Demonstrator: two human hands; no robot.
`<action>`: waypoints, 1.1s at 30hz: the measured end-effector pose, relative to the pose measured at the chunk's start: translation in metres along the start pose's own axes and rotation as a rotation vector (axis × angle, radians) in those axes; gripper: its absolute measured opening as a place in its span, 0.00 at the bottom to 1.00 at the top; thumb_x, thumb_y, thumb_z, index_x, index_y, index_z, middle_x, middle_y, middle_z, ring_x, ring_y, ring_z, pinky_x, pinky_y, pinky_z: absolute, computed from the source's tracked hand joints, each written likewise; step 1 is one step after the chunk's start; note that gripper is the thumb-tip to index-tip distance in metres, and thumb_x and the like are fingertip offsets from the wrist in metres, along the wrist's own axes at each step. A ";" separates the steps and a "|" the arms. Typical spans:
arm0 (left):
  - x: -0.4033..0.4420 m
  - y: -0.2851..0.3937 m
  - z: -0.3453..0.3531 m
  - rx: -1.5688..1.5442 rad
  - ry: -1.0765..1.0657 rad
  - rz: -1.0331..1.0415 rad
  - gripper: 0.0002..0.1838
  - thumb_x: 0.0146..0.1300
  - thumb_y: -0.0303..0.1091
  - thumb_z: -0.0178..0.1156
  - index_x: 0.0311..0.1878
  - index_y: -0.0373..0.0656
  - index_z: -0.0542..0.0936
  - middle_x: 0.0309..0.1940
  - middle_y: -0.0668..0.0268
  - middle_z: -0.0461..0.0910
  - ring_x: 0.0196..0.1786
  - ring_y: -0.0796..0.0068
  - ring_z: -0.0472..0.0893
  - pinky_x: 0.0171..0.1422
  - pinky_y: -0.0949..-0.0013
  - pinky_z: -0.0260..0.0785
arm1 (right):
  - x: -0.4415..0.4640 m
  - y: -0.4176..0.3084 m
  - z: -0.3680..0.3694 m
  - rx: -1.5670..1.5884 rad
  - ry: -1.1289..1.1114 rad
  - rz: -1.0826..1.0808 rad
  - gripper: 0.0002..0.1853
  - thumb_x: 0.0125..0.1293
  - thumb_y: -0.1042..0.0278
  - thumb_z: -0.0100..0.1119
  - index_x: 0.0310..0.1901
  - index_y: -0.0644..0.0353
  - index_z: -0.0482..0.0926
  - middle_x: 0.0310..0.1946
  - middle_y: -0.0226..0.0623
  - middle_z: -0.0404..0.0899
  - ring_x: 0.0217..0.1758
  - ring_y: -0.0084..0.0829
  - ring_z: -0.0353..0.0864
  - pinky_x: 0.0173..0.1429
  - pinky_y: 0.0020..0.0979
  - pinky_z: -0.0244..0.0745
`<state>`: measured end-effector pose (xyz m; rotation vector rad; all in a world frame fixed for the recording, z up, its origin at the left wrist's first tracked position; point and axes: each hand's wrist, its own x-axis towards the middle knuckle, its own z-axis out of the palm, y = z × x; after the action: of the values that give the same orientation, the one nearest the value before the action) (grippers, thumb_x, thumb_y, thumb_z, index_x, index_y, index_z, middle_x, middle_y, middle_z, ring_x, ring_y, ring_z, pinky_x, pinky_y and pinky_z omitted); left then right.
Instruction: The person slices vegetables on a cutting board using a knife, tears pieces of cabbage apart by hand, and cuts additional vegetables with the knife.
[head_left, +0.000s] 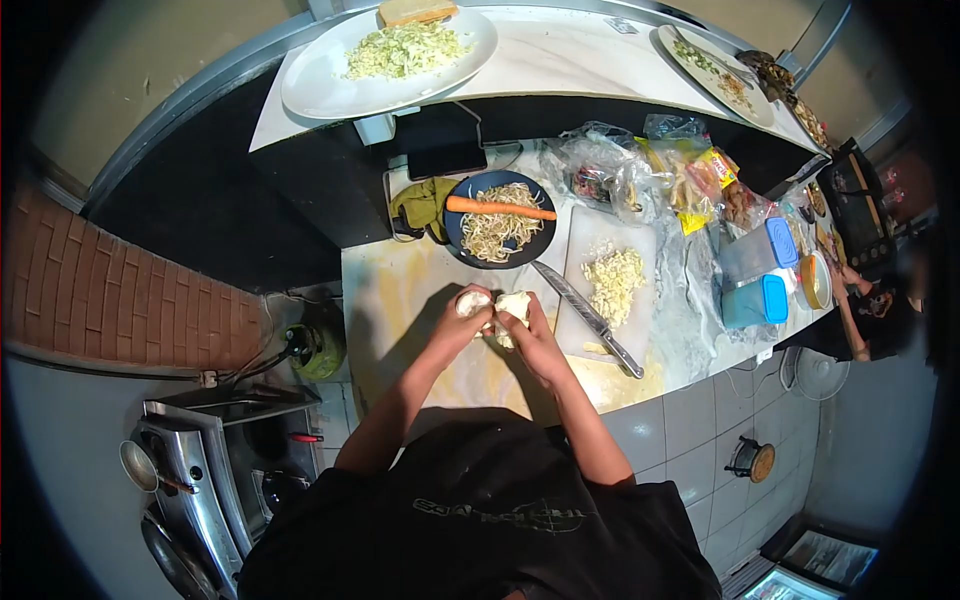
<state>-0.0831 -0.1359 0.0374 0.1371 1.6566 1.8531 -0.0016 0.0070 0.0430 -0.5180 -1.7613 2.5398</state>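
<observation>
My left hand (456, 331) and my right hand (536, 345) are close together over the near side of the counter. The fingers of both are closed around white, lumpy pieces of a vegetable (513, 306) that looks like cauliflower. A rounder white part (472, 302) shows in my left hand; I cannot tell if it is joined to the other. To the right, a kitchen knife (590, 312) lies slantwise across the edge of a white cutting board (584, 238). Chopped pale pieces (614, 285) are heaped on that board. Beyond my hands, a dark plate (480, 262) holds bean sprouts (497, 236) and a carrot (500, 208).
Plastic bags (640, 180) and blue-lidded containers (755, 300) stand along the right. An olive cloth (424, 207) lies left of the plate. On the raised shelf is a white platter (310, 90) of shredded greens. Another person's arm (850, 310) shows at far right.
</observation>
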 end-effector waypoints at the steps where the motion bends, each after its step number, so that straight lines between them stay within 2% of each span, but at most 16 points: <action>1: -0.002 -0.003 -0.001 0.000 0.000 -0.005 0.11 0.65 0.30 0.64 0.49 0.40 0.77 0.36 0.69 0.79 0.36 0.80 0.78 0.39 0.72 0.74 | -0.002 -0.009 0.002 -0.071 -0.037 -0.057 0.17 0.74 0.64 0.58 0.58 0.58 0.65 0.43 0.30 0.77 0.47 0.19 0.77 0.44 0.28 0.76; 3: -0.006 -0.012 -0.001 -0.149 0.038 -0.179 0.14 0.68 0.37 0.64 0.51 0.39 0.77 0.38 0.67 0.80 0.36 0.80 0.79 0.42 0.70 0.75 | -0.001 -0.021 0.007 -0.146 -0.077 -0.100 0.18 0.73 0.65 0.60 0.56 0.58 0.64 0.42 0.30 0.77 0.46 0.18 0.78 0.44 0.27 0.77; 4: -0.004 -0.028 0.000 -0.158 0.044 -0.187 0.14 0.68 0.37 0.64 0.51 0.39 0.77 0.38 0.67 0.80 0.36 0.80 0.79 0.42 0.70 0.75 | 0.000 -0.024 0.011 -0.198 -0.082 -0.100 0.17 0.72 0.67 0.62 0.54 0.58 0.64 0.40 0.31 0.77 0.42 0.19 0.78 0.42 0.26 0.77; 6: 0.006 -0.068 0.004 -0.066 0.455 -0.084 0.18 0.70 0.43 0.62 0.52 0.38 0.78 0.39 0.67 0.81 0.36 0.80 0.79 0.43 0.70 0.73 | 0.007 -0.020 0.019 -0.281 -0.044 -0.189 0.18 0.69 0.71 0.65 0.49 0.59 0.64 0.35 0.31 0.77 0.33 0.19 0.78 0.35 0.23 0.76; 7: 0.000 -0.056 0.007 -0.075 0.462 -0.091 0.18 0.70 0.43 0.62 0.52 0.38 0.78 0.39 0.67 0.81 0.36 0.80 0.79 0.43 0.70 0.73 | 0.010 -0.019 0.022 -0.288 -0.050 -0.179 0.18 0.69 0.71 0.65 0.49 0.59 0.64 0.35 0.31 0.77 0.33 0.19 0.78 0.35 0.23 0.76; 9: -0.013 -0.009 0.015 0.068 0.313 0.008 0.19 0.70 0.44 0.63 0.53 0.37 0.77 0.38 0.66 0.82 0.36 0.81 0.80 0.43 0.71 0.73 | 0.013 -0.022 0.026 -0.268 0.015 -0.153 0.17 0.68 0.70 0.66 0.49 0.59 0.65 0.34 0.30 0.77 0.33 0.19 0.79 0.33 0.25 0.76; 10: -0.011 -0.005 0.012 0.058 0.253 -0.004 0.16 0.68 0.40 0.65 0.50 0.37 0.78 0.34 0.68 0.82 0.34 0.81 0.81 0.39 0.71 0.73 | 0.013 -0.027 0.030 -0.205 0.025 -0.187 0.16 0.69 0.69 0.64 0.49 0.59 0.66 0.33 0.31 0.78 0.30 0.21 0.79 0.30 0.24 0.74; 11: -0.011 -0.003 0.012 0.048 0.263 -0.009 0.16 0.68 0.40 0.65 0.50 0.37 0.78 0.34 0.68 0.82 0.34 0.81 0.81 0.39 0.71 0.73 | 0.015 -0.028 0.029 -0.211 0.015 -0.177 0.16 0.69 0.69 0.64 0.49 0.59 0.66 0.33 0.31 0.78 0.30 0.21 0.79 0.30 0.24 0.74; 14: -0.014 0.011 0.024 0.089 0.332 0.203 0.08 0.63 0.33 0.65 0.37 0.37 0.80 0.23 0.70 0.79 0.24 0.82 0.76 0.29 0.71 0.70 | 0.018 -0.033 0.026 0.050 -0.011 0.074 0.13 0.73 0.66 0.58 0.52 0.59 0.67 0.35 0.34 0.79 0.29 0.26 0.79 0.26 0.23 0.67; 15: -0.012 0.013 0.024 0.085 0.336 0.201 0.08 0.63 0.33 0.65 0.37 0.37 0.80 0.23 0.70 0.79 0.24 0.82 0.76 0.29 0.71 0.70 | 0.020 -0.033 0.025 0.047 -0.014 0.078 0.13 0.73 0.66 0.58 0.52 0.59 0.67 0.35 0.34 0.79 0.29 0.26 0.79 0.26 0.23 0.67; 17: -0.006 0.015 0.023 0.149 0.358 0.238 0.07 0.61 0.31 0.65 0.34 0.37 0.80 0.22 0.70 0.78 0.23 0.83 0.75 0.28 0.72 0.69 | 0.024 -0.033 0.022 0.286 -0.054 0.130 0.13 0.74 0.64 0.57 0.52 0.59 0.67 0.36 0.36 0.78 0.27 0.26 0.77 0.26 0.23 0.66; 19: -0.002 0.017 0.024 0.153 0.372 0.229 0.07 0.61 0.31 0.64 0.34 0.37 0.80 0.22 0.70 0.78 0.23 0.83 0.75 0.28 0.72 0.69 | 0.026 -0.031 0.021 0.299 -0.028 0.139 0.13 0.74 0.61 0.56 0.50 0.60 0.68 0.37 0.37 0.78 0.25 0.27 0.74 0.26 0.22 0.66; 22: 0.004 0.013 0.023 0.121 0.398 0.194 0.07 0.61 0.31 0.64 0.33 0.37 0.80 0.22 0.70 0.78 0.22 0.83 0.75 0.27 0.72 0.68 | 0.032 -0.020 0.015 0.388 -0.109 0.177 0.14 0.75 0.57 0.55 0.47 0.61 0.71 0.34 0.35 0.78 0.24 0.25 0.74 0.26 0.22 0.67; 28: 0.007 -0.001 0.020 0.075 0.429 0.134 0.08 0.62 0.32 0.63 0.33 0.36 0.80 0.22 0.70 0.78 0.21 0.82 0.73 0.25 0.72 0.66 | 0.033 -0.006 0.017 0.567 0.036 0.373 0.18 0.72 0.49 0.56 0.44 0.59 0.75 0.23 0.31 0.75 0.17 0.21 0.70 0.19 0.19 0.66; 32: 0.003 -0.005 0.021 0.077 0.467 0.122 0.08 0.61 0.32 0.63 0.32 0.35 0.80 0.21 0.68 0.79 0.20 0.81 0.75 0.23 0.70 0.68 | 0.028 -0.009 0.022 0.596 0.020 0.387 0.17 0.73 0.50 0.56 0.45 0.58 0.74 0.24 0.31 0.75 0.18 0.21 0.71 0.20 0.18 0.67; 33: 0.002 -0.009 0.021 0.077 0.474 0.119 0.08 0.61 0.32 0.63 0.32 0.35 0.80 0.21 0.68 0.79 0.20 0.81 0.75 0.23 0.70 0.68 | 0.025 -0.014 0.024 0.492 0.025 0.336 0.15 0.73 0.54 0.57 0.46 0.57 0.73 0.26 0.31 0.76 0.19 0.21 0.72 0.21 0.19 0.67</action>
<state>-0.0707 -0.1170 0.0326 -0.1911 2.0758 2.0195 -0.0340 -0.0051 0.0570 -0.8639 -1.0401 3.0196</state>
